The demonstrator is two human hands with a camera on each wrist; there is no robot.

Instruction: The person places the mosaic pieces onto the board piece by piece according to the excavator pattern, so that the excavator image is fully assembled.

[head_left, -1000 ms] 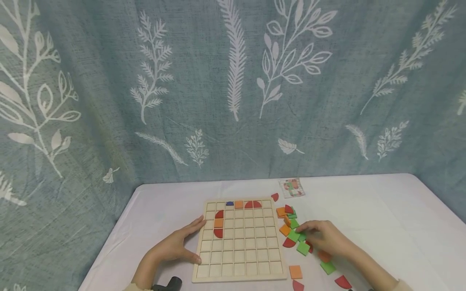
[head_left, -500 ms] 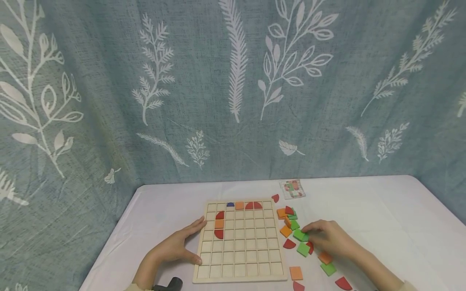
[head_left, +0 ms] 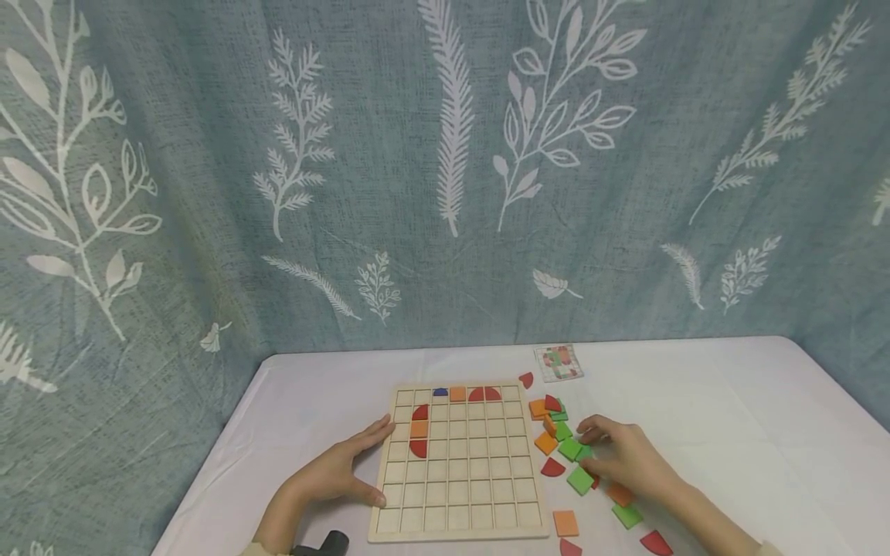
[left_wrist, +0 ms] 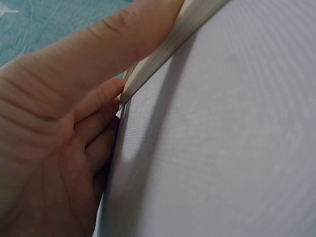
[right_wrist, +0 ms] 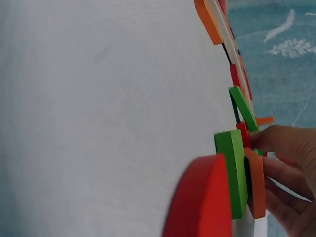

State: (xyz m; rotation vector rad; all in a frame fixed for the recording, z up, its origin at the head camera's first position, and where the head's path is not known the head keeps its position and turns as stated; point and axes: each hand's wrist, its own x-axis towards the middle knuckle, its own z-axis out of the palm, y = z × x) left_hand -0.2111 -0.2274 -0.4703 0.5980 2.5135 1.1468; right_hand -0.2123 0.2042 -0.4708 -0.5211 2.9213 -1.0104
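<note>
A pale wooden grid board (head_left: 459, 490) lies on the white table in the head view. My left hand (head_left: 341, 463) rests along its left edge, fingers near the upper part and thumb lower down. The left wrist view shows the thumb (left_wrist: 113, 39) against the board's side. To the right of the board, my right hand (head_left: 629, 459) is low over loose tiles, thumb and index finger apart. A bright green square tile (head_left: 571, 449) lies just left of its fingertips, and another green square (head_left: 580, 480) sits near the thumb. The right wrist view shows the hand beside an orange tile (right_wrist: 256, 185).
Red quarter-circles (head_left: 552, 467), orange squares (head_left: 566, 523) and several green tiles are scattered right of the board. Some red, orange and blue pieces sit in its cells. A small pattern card (head_left: 558, 363) lies behind. A black object (head_left: 334, 543) is at the front left.
The right thumb and index finger have spread apart over the tiles. A bright green square has slid to the right, away from the red quarter-circle. The left hand stays on the board.
</note>
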